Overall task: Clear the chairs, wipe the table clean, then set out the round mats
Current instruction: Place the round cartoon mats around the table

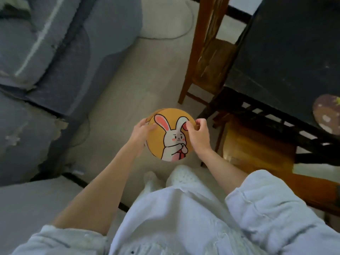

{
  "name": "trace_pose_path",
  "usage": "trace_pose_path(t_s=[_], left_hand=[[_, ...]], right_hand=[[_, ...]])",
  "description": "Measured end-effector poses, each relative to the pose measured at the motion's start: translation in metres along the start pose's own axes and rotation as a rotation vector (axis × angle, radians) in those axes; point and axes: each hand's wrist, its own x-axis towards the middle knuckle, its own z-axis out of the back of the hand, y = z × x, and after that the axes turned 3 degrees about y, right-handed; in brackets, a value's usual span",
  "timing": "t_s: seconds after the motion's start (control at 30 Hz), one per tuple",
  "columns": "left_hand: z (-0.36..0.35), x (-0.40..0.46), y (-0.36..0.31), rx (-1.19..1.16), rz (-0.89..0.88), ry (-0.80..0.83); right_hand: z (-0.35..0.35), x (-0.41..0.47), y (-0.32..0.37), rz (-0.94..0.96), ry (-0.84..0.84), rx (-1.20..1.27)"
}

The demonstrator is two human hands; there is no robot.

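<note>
— Mats (171,134), round ones, stacked in both hands at the middle of the frame; the top one is orange with a white rabbit printed on it.

— How is each grip set?

— Left hand (142,134) curls round the stack's left edge, thumb lying across the top face. Right hand (197,136) pinches the right rim of the top mat, fingertips bent over the edge. I'd judge that pinch is meant to peel one mat off while the left hand steadies the others underneath.

— And the table?

— Black table (287,52) fills the upper right of the frame. One brownish patterned mat (326,115) already lies on it at the right edge, so laying out seems under way.

— Chairs?

— A wooden chair (211,57) stands tucked at the table's left side, seat bare as far as I can see. A second wooden seat (257,146) shows lower right. A grey sofa (46,52) takes the left.

— Why held so low?

— Probably sorting them at waist height before reaching over.
</note>
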Motion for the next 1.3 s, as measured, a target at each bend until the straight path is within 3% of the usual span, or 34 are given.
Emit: trace_pose_path(t_s=[0.23,0.57,0.87,1.0,1.23,1.3], left_hand=[[-0.072,0.07,-0.1,0.318,-0.065,0.29],[-0.211,0.147,-0.232,0.474,-0.189,0.547],[-0.337,0.199,-0.333,0.654,-0.335,0.577],[-0.387,0.222,-0.373,0.719,-0.411,0.516],[-0.439,0.274,-0.428,0.664,-0.61,0.33],[-0.444,0.28,-0.431,0.667,-0.667,0.31]], right_hand=[[0.048,0.053,0.036,-0.015,-0.322,0.146],[0.148,0.175,0.084,-0.084,-0.634,0.188],[0.215,0.251,0.117,-0.247,-0.739,0.332],[0.232,0.275,0.132,-0.293,-0.833,0.332],[0.246,0.334,0.152,-0.389,-1.106,1.028],[0.246,0.348,0.153,-0.421,-1.121,1.123]])
